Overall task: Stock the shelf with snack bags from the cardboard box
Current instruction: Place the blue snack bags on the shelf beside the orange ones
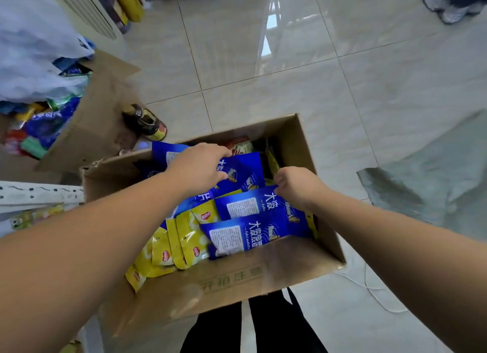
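Reaching into the cardboard box (229,286), both hands are clamped on snack bags. The left hand (200,168) curls fingers and thumb round the far blue bag (243,168) at the box's far side. The right hand (295,185) pinches the top edge of the middle blue bag (247,206) at the box's centre. Yellow snack bags (184,236) fill the box's near-left corner. These puffy foil bags look light, soft and slick, with brittle contents; a crimped end seam seems the safest hold, rather than squeezing the belly.
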`<action>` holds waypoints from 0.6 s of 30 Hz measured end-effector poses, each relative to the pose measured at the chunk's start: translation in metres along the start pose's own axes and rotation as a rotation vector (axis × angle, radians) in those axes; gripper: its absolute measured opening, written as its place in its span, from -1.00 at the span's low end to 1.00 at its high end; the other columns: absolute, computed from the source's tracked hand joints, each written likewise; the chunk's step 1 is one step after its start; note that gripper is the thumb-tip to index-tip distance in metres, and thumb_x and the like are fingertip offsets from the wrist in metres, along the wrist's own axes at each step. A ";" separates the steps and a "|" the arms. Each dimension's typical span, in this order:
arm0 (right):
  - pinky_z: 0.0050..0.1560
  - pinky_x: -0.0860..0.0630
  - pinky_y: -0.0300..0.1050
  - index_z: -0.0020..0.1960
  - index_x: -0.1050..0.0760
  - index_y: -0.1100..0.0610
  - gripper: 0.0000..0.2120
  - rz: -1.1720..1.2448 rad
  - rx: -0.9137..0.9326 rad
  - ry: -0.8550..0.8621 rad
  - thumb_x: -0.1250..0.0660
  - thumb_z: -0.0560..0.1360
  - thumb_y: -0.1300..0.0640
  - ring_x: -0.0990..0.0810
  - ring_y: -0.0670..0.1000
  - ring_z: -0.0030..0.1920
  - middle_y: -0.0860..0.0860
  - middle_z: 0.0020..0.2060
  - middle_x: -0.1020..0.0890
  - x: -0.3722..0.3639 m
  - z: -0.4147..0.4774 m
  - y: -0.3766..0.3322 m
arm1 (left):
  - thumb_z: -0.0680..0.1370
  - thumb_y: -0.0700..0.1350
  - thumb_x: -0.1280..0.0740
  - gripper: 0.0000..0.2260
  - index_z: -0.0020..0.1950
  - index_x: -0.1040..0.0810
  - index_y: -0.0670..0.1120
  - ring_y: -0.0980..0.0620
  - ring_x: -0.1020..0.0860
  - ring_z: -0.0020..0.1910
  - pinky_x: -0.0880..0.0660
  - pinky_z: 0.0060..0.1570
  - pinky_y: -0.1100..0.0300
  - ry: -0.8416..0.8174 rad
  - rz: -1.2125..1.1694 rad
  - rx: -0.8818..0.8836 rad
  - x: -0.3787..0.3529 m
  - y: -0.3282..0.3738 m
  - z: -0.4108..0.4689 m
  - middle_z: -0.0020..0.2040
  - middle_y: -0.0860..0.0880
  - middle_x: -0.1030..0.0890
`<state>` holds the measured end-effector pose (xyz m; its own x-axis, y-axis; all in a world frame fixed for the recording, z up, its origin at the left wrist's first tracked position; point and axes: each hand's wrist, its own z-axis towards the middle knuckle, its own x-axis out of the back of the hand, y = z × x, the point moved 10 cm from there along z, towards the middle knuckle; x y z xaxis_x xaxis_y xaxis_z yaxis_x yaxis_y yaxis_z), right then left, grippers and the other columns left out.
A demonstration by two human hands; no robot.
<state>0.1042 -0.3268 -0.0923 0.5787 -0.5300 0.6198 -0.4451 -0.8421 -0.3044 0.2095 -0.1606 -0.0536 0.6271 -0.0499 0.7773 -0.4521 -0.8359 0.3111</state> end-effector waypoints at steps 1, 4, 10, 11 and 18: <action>0.06 -0.60 -0.01 0.33 -0.51 0.10 -0.67 -0.024 0.010 0.002 -0.33 0.59 0.05 -0.61 0.10 0.17 0.05 0.20 -0.64 -0.005 0.008 -0.002 | 0.54 0.06 -0.40 -0.49 0.47 -0.38 0.06 -0.03 -0.42 0.40 -0.41 0.35 -0.04 0.004 0.031 0.006 -0.007 -0.004 0.004 0.41 0.02 -0.49; 0.02 -0.60 0.02 0.29 -0.51 0.12 -0.70 -0.161 0.018 0.008 -0.33 0.57 0.12 -0.62 0.13 0.11 0.08 0.14 -0.64 -0.016 0.024 -0.004 | 0.54 0.05 -0.41 -0.51 0.45 -0.41 0.05 -0.09 -0.46 0.34 -0.41 0.31 -0.08 0.081 0.193 -0.007 -0.019 -0.007 0.011 0.35 -0.01 -0.53; -0.04 -0.56 0.05 0.33 -0.42 0.19 -0.65 -0.335 -0.044 0.004 -0.34 0.57 0.16 -0.61 0.19 0.06 0.16 0.10 -0.62 -0.024 0.030 0.010 | 0.56 0.05 -0.37 -0.63 0.35 -0.50 0.03 -0.13 -0.44 0.20 -0.41 0.16 -0.05 0.195 0.422 -0.083 -0.024 -0.003 0.019 0.20 -0.06 -0.52; -0.05 -0.56 0.05 0.26 -0.46 0.19 -0.72 -0.344 -0.052 0.003 -0.34 0.58 0.16 -0.61 0.18 0.05 0.15 0.09 -0.62 -0.023 0.030 0.010 | 0.57 0.06 -0.35 -0.67 0.32 -0.53 0.04 -0.14 -0.44 0.18 -0.41 0.14 -0.05 0.184 0.452 -0.088 -0.026 -0.005 0.020 0.17 -0.06 -0.52; -0.17 -0.47 -0.02 0.17 -0.48 0.20 -0.80 -0.380 -0.082 0.025 -0.33 0.59 0.14 -0.58 0.15 -0.05 0.16 0.08 -0.63 -0.016 0.021 0.008 | 0.63 0.10 -0.24 -0.79 0.18 -0.60 0.11 -0.15 -0.59 0.06 -0.54 -0.04 -0.06 0.086 0.371 0.054 -0.026 -0.039 0.010 0.06 -0.05 -0.64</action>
<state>0.1056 -0.3268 -0.1199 0.6964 -0.1780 0.6952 -0.2556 -0.9668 0.0084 0.2167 -0.1317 -0.0915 0.3705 -0.3109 0.8752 -0.6033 -0.7971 -0.0277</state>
